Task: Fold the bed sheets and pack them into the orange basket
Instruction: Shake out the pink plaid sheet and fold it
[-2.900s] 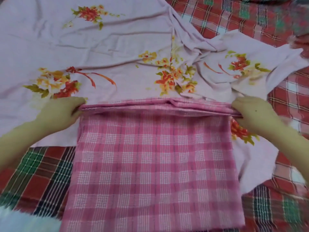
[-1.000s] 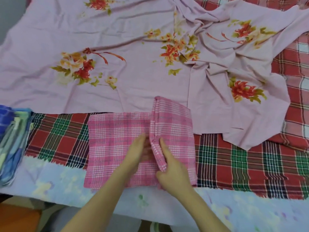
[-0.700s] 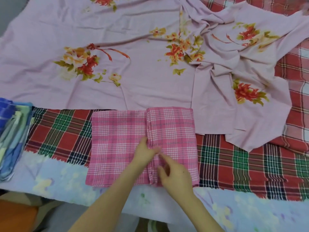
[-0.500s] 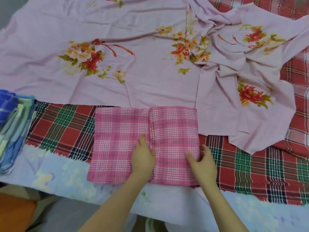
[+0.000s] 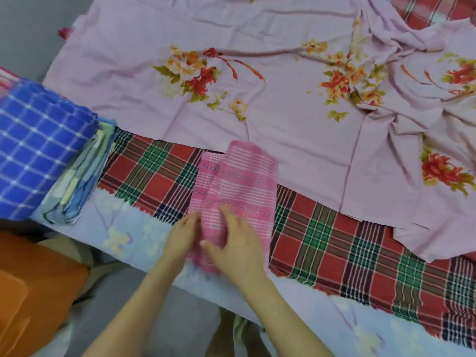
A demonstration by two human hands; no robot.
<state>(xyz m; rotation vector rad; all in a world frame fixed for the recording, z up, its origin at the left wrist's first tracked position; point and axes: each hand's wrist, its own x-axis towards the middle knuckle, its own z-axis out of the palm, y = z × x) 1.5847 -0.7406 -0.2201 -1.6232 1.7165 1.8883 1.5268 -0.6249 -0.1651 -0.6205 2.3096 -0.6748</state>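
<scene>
A pink checked sheet [image 5: 239,184], folded into a narrow bundle, lies at the bed's near edge. My left hand [image 5: 184,237] grips its near left edge. My right hand [image 5: 237,247] holds the near end from the right, fingers curled over the cloth. The far end of the bundle is lifted and blurred. The orange basket [image 5: 28,284] stands on the floor at the lower left. A lilac floral sheet [image 5: 283,104] lies spread and unfolded across the bed beyond the bundle.
A red and green tartan sheet [image 5: 334,238] covers the bed under the others. Folded blue checked cloth [image 5: 33,145] and a folded pale blue sheet [image 5: 82,176] are stacked at the left edge. The pale blue mattress cover [image 5: 128,228] shows along the near edge.
The pink sheet has been folded once more, from a wide flat rectangle into a narrow bundle. Both hands have closed on its near end. The view has swung left, revealing the basket.
</scene>
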